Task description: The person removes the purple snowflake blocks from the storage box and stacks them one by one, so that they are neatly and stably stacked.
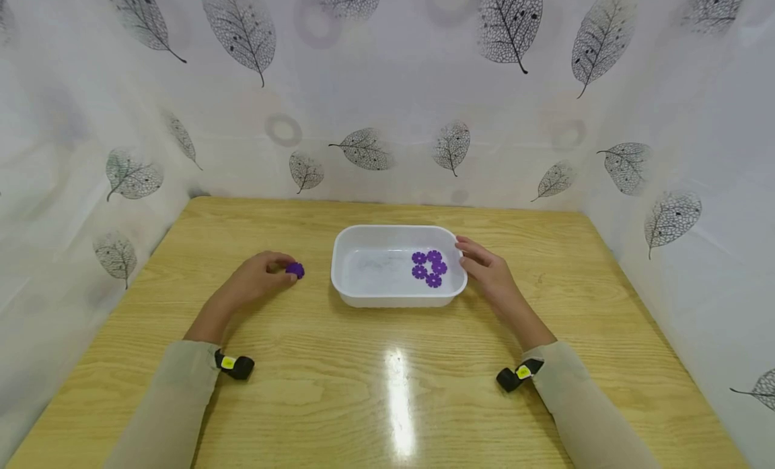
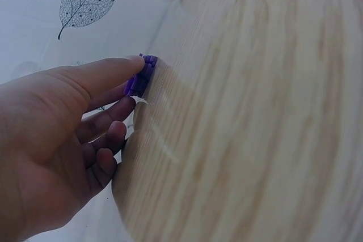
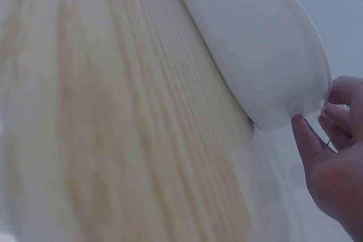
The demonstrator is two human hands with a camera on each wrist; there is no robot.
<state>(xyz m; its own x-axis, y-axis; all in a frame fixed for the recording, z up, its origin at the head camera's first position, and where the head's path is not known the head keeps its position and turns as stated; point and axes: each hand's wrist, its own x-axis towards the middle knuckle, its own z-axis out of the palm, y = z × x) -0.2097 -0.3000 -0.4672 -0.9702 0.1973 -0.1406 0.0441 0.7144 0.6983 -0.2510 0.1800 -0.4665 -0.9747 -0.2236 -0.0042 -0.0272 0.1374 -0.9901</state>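
Purple shows between the thumb and forefinger of your left hand (image 1: 257, 279), where you pinch a small held piece (image 1: 295, 270) close to the table (image 1: 303, 388); whether it touches the wood, I cannot tell. It sits left of the white tray (image 1: 387, 299), clearly apart from it. From the left wrist view it looks thick, perhaps more than one layer, though too much is hidden to count. A fingertip pinch like that probably suits something so small, since a whole-hand grasp would cover it; your other fingers bend loosely out of its way. Your right hand (image 1: 493, 274) holds the tray's right end, thumb against the outer wall and forefinger at the rim, a light hold that would likely steady the tray against sliding while leaving its opening uncovered. Inside, toward the right end, five purple flower-shaped pieces (image 1: 438, 268) lie close together in a loose ring. The raised walls presumably serve to contain such small things. With its long side running left to right, toward the far side and near the table's middle, the tray seems placed for both arms to reach. Beyond the far edge hangs a leaf-printed sheet (image 1: 393, 79).
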